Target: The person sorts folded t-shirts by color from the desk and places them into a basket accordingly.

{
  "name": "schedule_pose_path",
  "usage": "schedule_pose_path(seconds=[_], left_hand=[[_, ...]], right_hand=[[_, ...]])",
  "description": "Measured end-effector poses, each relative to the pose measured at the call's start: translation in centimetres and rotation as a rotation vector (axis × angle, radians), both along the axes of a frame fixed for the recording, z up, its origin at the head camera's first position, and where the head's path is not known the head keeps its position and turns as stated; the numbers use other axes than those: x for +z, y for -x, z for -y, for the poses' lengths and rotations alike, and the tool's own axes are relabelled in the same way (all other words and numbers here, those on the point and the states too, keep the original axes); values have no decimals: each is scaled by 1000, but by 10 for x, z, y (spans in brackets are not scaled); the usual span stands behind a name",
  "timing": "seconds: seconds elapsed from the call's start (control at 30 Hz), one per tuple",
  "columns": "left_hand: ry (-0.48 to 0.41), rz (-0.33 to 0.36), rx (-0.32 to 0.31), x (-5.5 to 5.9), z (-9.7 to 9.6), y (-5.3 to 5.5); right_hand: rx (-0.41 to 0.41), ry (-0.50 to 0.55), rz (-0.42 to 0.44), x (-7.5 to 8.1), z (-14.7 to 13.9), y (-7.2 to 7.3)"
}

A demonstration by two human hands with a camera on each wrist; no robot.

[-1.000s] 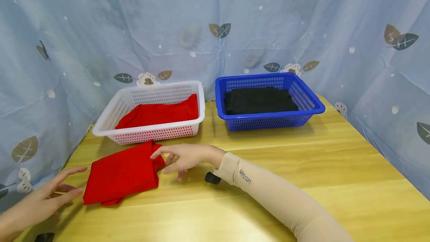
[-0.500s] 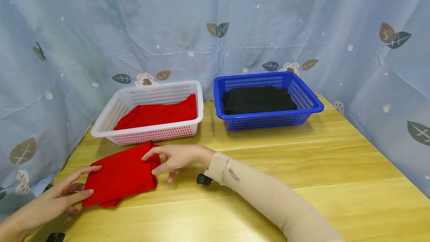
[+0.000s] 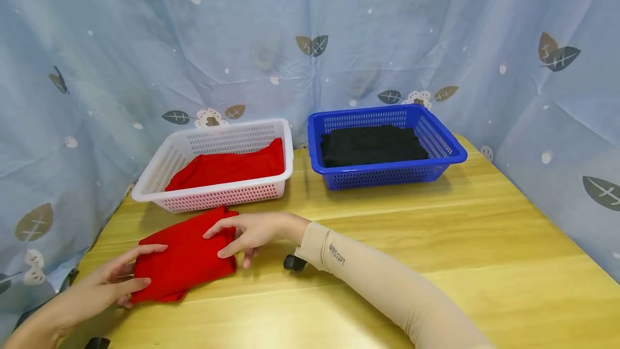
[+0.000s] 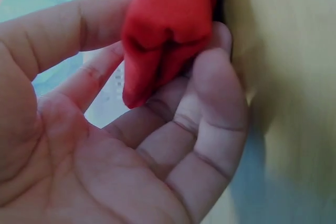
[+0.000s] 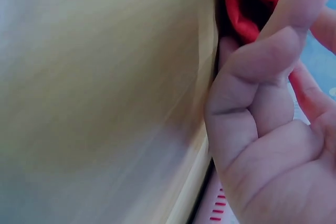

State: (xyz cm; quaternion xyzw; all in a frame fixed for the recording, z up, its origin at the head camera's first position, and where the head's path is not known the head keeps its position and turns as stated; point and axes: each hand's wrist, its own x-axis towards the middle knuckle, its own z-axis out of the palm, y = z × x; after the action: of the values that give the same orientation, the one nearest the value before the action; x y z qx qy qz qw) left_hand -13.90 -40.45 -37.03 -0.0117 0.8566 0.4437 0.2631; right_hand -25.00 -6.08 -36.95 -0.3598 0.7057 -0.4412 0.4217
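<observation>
A folded red cloth (image 3: 189, 255) lies on the table at the left, in front of the white basket. Its left end sits in my left hand (image 3: 104, 284), index finger and thumb on top, the other fingers bent beneath. Up close in the left wrist view, the cloth's thick folded end (image 4: 168, 19) lies between those fingers. At the opposite end my right hand (image 3: 256, 233) holds the cloth's edge, index finger and thumb over it. Bent fingers reach the rolled red edge (image 5: 252, 3) in the right wrist view; some fingertips are hidden there.
A white perforated basket (image 3: 223, 190) with red cloth (image 3: 232, 168) inside stands at the back left. Beside it is a blue basket (image 3: 387, 171) containing folded black cloth (image 3: 373, 144). A patterned blue curtain (image 3: 261, 26) encloses the wooden table (image 3: 411, 241).
My left hand has come in from the left onto the red cloth, which has shifted slightly right. My right hand has moved a little left, farther over the cloth's right end.
</observation>
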Motion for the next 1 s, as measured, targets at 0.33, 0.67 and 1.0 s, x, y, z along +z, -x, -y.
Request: schedule_pose_path(seconds=[0.33,0.67,1.0], left_hand=[[-125,-14,-131,-7,-30,6],[-201,-1,-155,-7,-57,11],[-200,-27,-225,-4,-75,11]], right_hand=[[-11,-19,46,-4,-22,4],[-4,-31,115,-8,-52,4],[51,-55,49,-5,-84,6]])
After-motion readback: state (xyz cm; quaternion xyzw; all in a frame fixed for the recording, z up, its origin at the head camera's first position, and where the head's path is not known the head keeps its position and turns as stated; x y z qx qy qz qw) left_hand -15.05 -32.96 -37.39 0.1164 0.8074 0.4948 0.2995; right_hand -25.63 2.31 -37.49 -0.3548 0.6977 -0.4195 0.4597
